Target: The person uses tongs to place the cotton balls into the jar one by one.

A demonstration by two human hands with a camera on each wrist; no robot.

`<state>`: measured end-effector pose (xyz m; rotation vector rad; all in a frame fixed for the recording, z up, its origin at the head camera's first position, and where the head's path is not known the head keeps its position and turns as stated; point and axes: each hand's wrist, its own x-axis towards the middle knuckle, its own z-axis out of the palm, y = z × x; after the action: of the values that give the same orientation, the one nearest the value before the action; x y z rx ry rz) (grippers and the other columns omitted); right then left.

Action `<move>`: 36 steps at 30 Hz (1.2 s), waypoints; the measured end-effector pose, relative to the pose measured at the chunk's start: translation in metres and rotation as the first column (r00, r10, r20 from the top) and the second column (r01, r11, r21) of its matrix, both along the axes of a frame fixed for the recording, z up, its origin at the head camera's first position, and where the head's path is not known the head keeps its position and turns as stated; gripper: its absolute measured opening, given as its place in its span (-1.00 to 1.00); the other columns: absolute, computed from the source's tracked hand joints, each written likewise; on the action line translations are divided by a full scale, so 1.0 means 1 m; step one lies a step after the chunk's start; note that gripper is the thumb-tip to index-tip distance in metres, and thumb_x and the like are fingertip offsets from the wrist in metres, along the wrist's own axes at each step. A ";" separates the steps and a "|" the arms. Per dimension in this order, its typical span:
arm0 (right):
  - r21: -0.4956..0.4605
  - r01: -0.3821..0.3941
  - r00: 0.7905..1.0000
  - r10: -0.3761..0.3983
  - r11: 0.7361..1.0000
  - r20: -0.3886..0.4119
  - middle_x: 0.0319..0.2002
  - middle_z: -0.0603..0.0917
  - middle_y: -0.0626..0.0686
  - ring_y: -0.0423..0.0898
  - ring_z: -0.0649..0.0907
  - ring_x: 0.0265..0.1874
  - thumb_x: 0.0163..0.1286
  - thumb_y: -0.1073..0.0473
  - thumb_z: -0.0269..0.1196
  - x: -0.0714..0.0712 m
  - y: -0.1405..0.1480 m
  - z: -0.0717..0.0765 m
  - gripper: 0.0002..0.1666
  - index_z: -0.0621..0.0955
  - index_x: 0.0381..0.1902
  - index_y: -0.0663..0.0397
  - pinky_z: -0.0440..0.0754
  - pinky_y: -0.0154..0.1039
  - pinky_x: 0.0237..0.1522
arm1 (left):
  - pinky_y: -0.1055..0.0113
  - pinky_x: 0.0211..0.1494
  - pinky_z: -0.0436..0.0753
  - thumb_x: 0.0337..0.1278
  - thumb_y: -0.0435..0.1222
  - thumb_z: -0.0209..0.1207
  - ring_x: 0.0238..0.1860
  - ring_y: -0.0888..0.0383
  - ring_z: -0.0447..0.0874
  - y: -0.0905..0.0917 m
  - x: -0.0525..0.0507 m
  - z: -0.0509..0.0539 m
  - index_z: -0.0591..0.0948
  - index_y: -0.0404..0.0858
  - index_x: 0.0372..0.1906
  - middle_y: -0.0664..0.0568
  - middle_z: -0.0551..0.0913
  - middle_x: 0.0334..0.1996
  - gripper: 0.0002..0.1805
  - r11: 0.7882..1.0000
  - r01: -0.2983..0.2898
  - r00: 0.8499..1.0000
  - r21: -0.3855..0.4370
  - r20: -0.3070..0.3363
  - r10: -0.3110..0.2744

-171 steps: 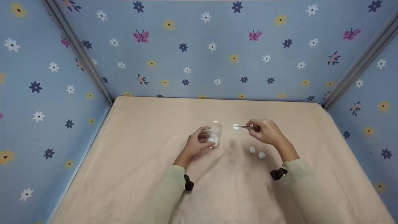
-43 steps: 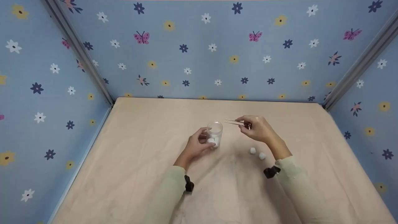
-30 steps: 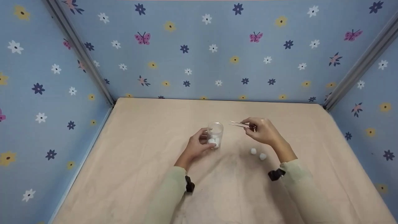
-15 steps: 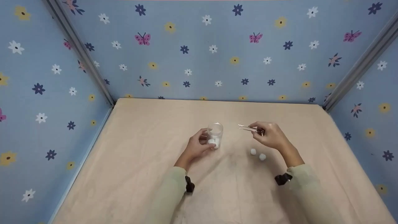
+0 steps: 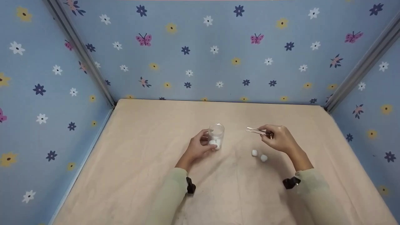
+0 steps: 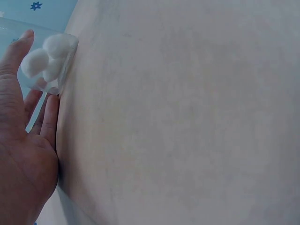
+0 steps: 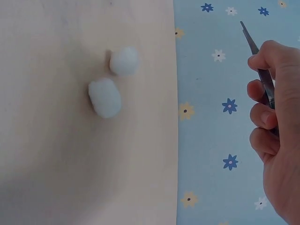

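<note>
Here, left hand (image 5: pixel 197 147) grips cup (image 5: pixel 216 135); curled right hand (image 5: pixel 280 137) holds tweezers (image 5: pixel 257 131).

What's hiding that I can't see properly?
How many white balls the cup holds: three show in the left wrist view, but they overlap, so others may hide.
Back end of the tweezers: the right hand covers it in the right wrist view; too small to tell in the head view.
Tops of the left sleeve and right sleeve: cut off by the head view's bottom edge.

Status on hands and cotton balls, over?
Left hand holds clear cup, cotton balls inside. Right hand grips tweezers, empty. Two loose cotton balls on table. No obstruction visible.
</note>
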<state>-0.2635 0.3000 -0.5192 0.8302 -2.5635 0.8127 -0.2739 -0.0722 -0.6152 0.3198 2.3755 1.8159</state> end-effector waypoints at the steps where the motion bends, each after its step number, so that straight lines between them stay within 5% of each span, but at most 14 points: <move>1: 0.008 0.003 1.000 -0.003 1.000 0.004 -0.46 0.76 0.05 -0.35 0.44 -0.51 0.32 0.44 0.44 0.001 0.001 -0.001 -0.73 0.85 -0.04 0.18 0.46 -0.33 -0.44 | 0.00 0.49 0.78 0.33 -0.32 0.58 0.34 -0.18 0.79 0.000 0.000 0.000 0.54 -0.13 0.56 -0.26 0.65 0.37 -0.25 1.000 0.000 1.000 0.000 0.002 0.000; 16: 0.046 -0.011 0.999 0.009 0.999 0.042 -0.51 0.71 -0.05 -0.41 0.39 -0.52 0.32 0.44 0.42 0.013 0.015 -0.026 -0.72 0.87 -0.05 0.17 0.42 -0.34 -0.43 | -0.02 0.50 0.77 0.35 -0.33 0.57 0.36 -0.19 0.78 -0.001 0.000 0.002 0.54 -0.14 0.56 -0.26 0.63 0.39 -0.26 1.000 0.009 1.000 0.021 0.006 -0.009; 36: 0.144 0.051 0.983 -0.076 0.988 0.169 -0.47 0.74 -0.09 -0.36 0.44 -0.48 0.33 0.34 0.41 0.028 0.031 -0.050 -0.75 0.86 -0.07 0.02 0.44 -0.32 -0.37 | 0.02 0.49 0.78 0.35 -0.31 0.57 0.35 -0.17 0.79 -0.001 0.002 0.002 0.54 -0.14 0.55 -0.25 0.64 0.36 -0.26 0.999 0.008 1.000 0.038 0.028 -0.010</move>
<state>-0.2350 0.3306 -0.5692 0.7417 -2.8126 0.7225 -0.2719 -0.0731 -0.6133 0.3064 2.3196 1.8511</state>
